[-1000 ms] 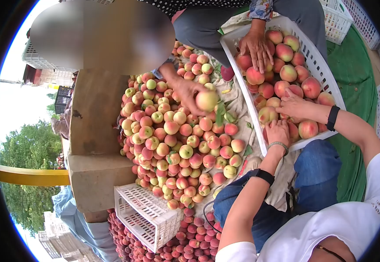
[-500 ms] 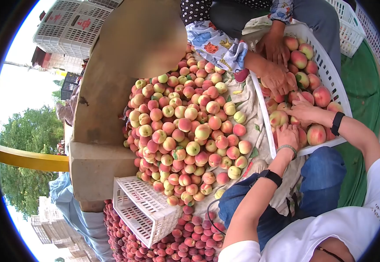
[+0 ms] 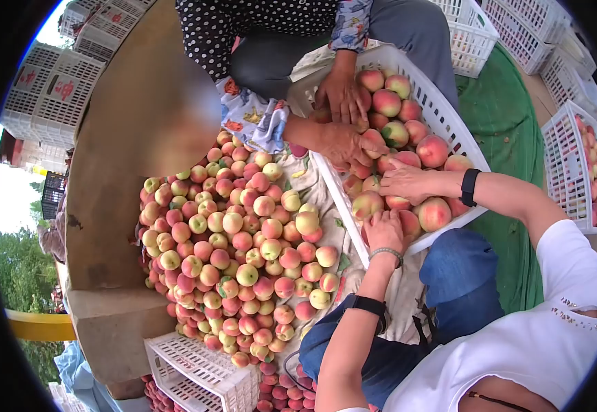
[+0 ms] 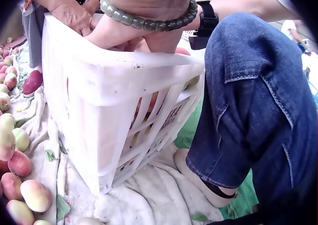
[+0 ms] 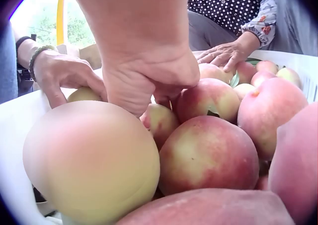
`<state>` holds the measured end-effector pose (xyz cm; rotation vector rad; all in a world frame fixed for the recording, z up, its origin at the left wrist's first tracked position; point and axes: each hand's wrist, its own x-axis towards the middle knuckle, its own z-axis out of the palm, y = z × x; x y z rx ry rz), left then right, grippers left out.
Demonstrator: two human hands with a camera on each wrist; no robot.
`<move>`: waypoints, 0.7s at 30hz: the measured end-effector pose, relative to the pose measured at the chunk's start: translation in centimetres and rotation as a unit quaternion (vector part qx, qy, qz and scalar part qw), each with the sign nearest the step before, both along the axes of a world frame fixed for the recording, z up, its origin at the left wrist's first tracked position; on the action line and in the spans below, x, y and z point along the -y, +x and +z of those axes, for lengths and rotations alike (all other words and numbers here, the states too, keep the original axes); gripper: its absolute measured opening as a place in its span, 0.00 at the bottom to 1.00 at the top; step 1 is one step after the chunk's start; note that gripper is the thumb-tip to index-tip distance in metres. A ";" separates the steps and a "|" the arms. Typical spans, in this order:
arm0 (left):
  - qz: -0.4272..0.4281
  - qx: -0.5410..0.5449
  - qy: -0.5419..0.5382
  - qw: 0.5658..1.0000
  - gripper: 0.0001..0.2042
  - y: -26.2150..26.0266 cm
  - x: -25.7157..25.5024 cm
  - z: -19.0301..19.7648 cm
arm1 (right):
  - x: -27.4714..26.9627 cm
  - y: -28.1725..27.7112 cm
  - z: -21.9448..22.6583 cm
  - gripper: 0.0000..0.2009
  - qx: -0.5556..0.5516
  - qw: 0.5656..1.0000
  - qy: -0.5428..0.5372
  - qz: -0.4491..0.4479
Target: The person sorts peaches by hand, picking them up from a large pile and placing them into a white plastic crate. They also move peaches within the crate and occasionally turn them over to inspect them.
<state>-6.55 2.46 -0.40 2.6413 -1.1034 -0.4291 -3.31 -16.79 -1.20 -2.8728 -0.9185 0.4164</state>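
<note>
Hand, left [image 3: 385,231]: bends down over the lower end of the white crate [image 4: 99,115], right of centre in the head view; pinches a yellowish peach [image 5: 84,94] between thumb and fingers, at left in the right wrist view.

Hand, right [image 3: 408,182]: reaches down among the crate peaches [image 3: 433,151], just above and right of the left hand in the head view; dips out of sight behind fruit at the fingertips in the right wrist view, so cannot tell whether grasping any.

Bead bracelet [image 4: 149,25]: circles the left wrist, top centre of the left wrist view.

Crate peaches: lie inside the white crate; fill the lower part of the right wrist view, blushed red over yellow.

White crate: stands on beige cloth [image 3: 322,182]; slants across the right of centre in the head view.

Other person's hands [image 3: 346,144]: reach in from floral sleeves [image 3: 260,123], at the upper end of the same crate.

Jeans [image 3: 456,268]: bend at the knee just below the white crate.

Peach heap [image 3: 243,233]: spreads left of centre.

Second crate [image 3: 202,364]: rests at lower left, just below the heap.

Green cloth [image 3: 504,172]: stretches along the right.

Stacked crates [image 3: 51,96]: stand at upper left.
</note>
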 end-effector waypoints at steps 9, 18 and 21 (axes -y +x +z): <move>0.001 -0.001 0.003 1.000 0.32 0.1 -0.2 0.7 | 0.0 -0.6 0.8 0.24 0.084 0.994 0.060 0.041; -0.009 0.007 -0.049 0.999 0.33 0.0 -0.9 -0.2 | 0.1 -1.0 0.5 0.25 0.074 0.992 0.102 0.019; -0.009 -0.001 -0.038 0.999 0.33 0.2 -0.5 0.3 | -0.5 -1.2 0.9 0.24 0.101 0.993 0.068 0.011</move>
